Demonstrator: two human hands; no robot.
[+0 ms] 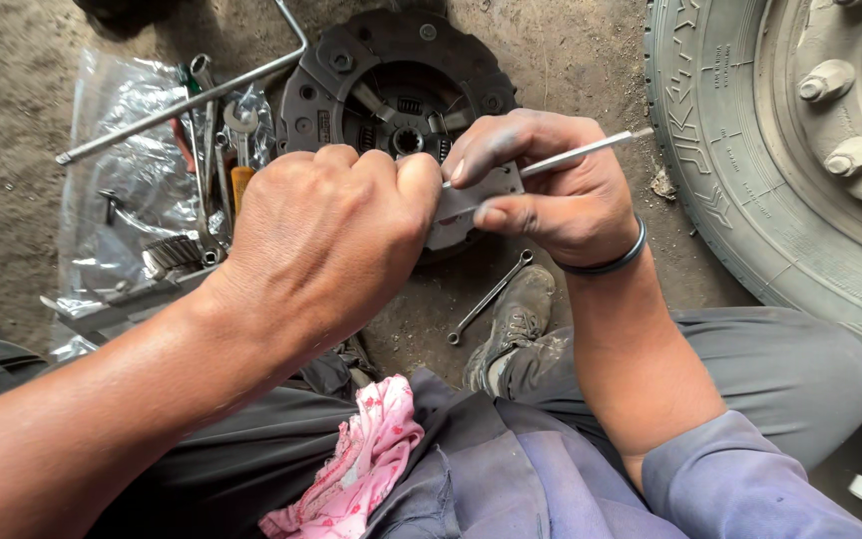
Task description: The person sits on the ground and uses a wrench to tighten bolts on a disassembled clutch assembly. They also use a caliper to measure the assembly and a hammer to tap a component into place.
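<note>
My left hand [326,235] is clenched in a fist around something I cannot see, pressed against a small flat grey metal plate [471,205]. My right hand [551,185] pinches that plate between thumb and fingers and also holds a thin silver rod [591,150] that sticks out to the right. A dark band circles my right wrist. Both hands hover above a round dark clutch pressure plate [391,75] lying on the dirt ground.
A large truck tyre [740,150] with wheel studs stands at the right. A plastic sheet [117,190] at the left carries spanners, a gear and a long bent bar [182,100]. A ring spanner [491,297] lies by my shoe [516,319]. A pink cloth [361,464] rests on my lap.
</note>
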